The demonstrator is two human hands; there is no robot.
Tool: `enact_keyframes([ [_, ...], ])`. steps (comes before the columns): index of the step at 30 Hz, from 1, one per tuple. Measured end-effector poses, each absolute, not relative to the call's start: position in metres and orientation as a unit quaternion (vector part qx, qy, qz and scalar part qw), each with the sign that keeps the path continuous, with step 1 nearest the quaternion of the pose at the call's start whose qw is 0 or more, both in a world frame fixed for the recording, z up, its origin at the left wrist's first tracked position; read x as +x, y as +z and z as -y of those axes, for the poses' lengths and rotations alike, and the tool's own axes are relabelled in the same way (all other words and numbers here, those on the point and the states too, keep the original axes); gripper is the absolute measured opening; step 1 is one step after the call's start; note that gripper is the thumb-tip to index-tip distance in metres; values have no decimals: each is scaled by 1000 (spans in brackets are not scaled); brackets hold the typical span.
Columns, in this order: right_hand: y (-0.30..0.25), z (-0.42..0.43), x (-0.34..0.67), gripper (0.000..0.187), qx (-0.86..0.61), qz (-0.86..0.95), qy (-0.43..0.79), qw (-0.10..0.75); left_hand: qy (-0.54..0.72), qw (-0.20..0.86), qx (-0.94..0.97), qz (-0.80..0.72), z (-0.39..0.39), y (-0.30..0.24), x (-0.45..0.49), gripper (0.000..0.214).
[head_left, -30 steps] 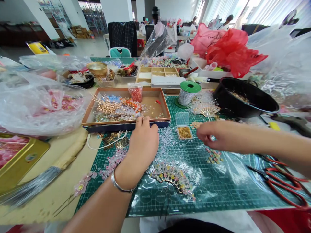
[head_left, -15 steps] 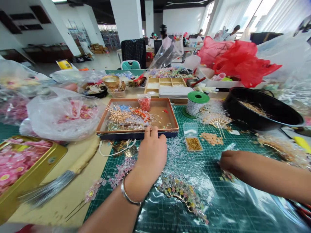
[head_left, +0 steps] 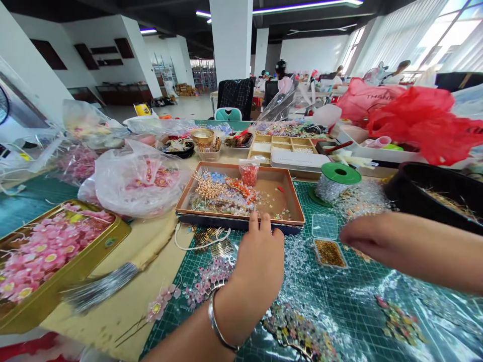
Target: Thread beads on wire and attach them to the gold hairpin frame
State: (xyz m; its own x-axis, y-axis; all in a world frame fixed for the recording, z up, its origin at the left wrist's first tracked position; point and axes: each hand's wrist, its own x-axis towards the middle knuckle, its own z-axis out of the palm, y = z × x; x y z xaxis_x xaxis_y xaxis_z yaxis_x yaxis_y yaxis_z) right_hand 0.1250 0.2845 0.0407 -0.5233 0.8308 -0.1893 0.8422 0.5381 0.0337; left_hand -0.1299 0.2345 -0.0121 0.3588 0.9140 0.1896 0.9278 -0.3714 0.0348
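You are resting left hand (head_left: 261, 264), grip loosely spread, against near edge of shallow box (head_left: 273, 177) on bench (head_left: 94, 317); right hand (head_left: 364, 234) is hovering near gold pieces (head_left: 329, 252), fingers bunched; cannot tell whether holding anything.

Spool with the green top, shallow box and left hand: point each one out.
Spool (head_left: 335, 179): head view, on the front of its green top.
Shallow box (head_left: 270, 188): head view, on its bare inside.
Left hand (head_left: 260, 261): head view, on its back.

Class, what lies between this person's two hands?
In the head view, loose clear beads and an open box of gold bits lie between the left hand and the right hand.
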Motion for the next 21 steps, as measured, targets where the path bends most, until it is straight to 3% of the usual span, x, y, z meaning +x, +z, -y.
enact_keyframes([
  [4,56,-358,55,20,412,-905,-20,108,-71,42,-819,567,-235,-11,-130,27],
  [9,25,-416,-3,29,373,-913,-12,168,-48,54,-826,559,-236,-10,-130,33],
  [21,5,-430,-14,31,386,-896,-15,218,-55,34,-828,557,-237,-11,-131,36],
])
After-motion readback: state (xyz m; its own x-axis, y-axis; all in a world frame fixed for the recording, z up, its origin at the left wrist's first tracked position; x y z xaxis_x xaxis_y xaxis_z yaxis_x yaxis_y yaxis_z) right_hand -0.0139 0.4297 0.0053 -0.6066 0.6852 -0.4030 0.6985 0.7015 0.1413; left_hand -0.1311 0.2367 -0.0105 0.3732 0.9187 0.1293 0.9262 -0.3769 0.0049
